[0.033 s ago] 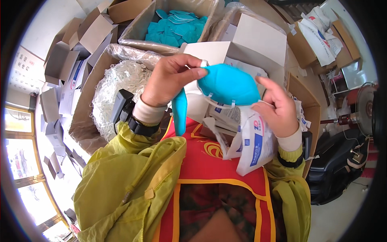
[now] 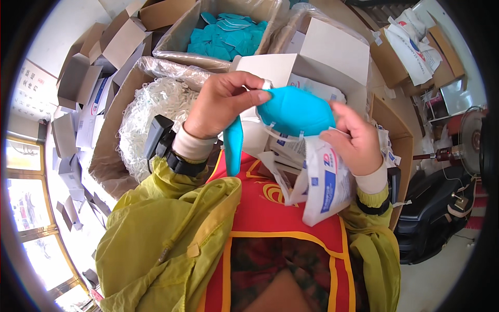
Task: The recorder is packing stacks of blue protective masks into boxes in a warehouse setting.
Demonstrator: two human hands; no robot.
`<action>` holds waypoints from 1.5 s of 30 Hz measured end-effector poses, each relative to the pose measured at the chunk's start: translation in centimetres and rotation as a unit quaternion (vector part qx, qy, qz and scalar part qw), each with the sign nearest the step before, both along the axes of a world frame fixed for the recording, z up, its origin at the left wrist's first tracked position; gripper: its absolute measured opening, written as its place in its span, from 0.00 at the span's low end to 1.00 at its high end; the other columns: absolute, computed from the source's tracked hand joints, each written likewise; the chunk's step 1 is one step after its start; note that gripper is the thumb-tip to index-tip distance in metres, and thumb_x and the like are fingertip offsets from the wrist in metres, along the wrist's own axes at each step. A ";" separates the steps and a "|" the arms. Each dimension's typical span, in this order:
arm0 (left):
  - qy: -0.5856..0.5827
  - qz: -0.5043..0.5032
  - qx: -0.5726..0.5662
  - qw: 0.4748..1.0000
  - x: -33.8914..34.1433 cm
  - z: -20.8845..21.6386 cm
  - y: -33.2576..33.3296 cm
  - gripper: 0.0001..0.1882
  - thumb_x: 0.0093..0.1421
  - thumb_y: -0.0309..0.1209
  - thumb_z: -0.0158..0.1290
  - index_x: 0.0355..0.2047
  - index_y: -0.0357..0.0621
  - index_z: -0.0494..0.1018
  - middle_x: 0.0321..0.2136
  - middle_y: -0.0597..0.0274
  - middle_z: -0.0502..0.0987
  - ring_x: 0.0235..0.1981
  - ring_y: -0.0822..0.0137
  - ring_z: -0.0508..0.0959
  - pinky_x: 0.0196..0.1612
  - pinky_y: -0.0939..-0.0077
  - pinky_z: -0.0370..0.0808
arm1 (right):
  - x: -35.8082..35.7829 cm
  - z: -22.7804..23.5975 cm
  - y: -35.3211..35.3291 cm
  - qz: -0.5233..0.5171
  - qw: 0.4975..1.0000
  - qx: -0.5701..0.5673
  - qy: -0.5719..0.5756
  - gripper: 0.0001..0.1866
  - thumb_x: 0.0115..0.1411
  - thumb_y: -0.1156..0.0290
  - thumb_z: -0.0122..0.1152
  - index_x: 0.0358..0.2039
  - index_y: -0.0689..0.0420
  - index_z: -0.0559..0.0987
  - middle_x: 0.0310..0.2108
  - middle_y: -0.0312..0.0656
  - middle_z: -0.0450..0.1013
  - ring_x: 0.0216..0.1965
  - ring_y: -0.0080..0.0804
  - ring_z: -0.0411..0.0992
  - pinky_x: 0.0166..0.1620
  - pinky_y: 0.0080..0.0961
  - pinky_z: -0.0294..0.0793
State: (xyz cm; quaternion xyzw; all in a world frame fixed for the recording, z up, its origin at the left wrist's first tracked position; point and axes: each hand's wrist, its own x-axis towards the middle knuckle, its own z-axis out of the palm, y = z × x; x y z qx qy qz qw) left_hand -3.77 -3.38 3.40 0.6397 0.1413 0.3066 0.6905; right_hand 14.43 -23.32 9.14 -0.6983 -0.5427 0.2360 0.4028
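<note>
A teal folding face mask [image 2: 296,110] with white ear loops is stretched between my hands. My left hand [image 2: 215,106] pinches its left end between thumb and forefinger, next to a white strap end. A second teal mask [image 2: 233,148], seen edge-on, hangs down below that palm, its upper end hidden by the fingers. My right hand [image 2: 361,143] is closed at the mask's right end. Beneath its thumb hangs a white printed plastic pouch [image 2: 330,179], its upper part at the fingers. The exact grip between mask and pouch is partly hidden.
An opened white carton [image 2: 332,52] holding white pouches stands just beyond my hands. To the left is a lined box of white elastic loops [image 2: 156,112]; farther off, a box of teal masks [image 2: 226,39]. Grey cartons [image 2: 73,88] pile up at left, a black seat [image 2: 434,218] at right.
My right forefinger has come down onto the mask's right end, and that hand has shifted slightly left. The mask and my left hand have moved a little right and down.
</note>
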 end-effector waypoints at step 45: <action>0.117 0.058 0.055 0.990 1.0 0.6 -0.3 0.18 0.61 0.37 0.58 0.17 0.45 0.67 0.15 0.72 0.67 0.18 0.81 0.63 0.22 0.86 0.57 | 5.6 -14.6 5.5 0.045 0.926 -0.261 -0.269 0.17 0.51 0.64 0.66 0.40 0.58 0.78 0.43 0.52 0.73 0.45 0.50 0.72 0.50 0.37 0.72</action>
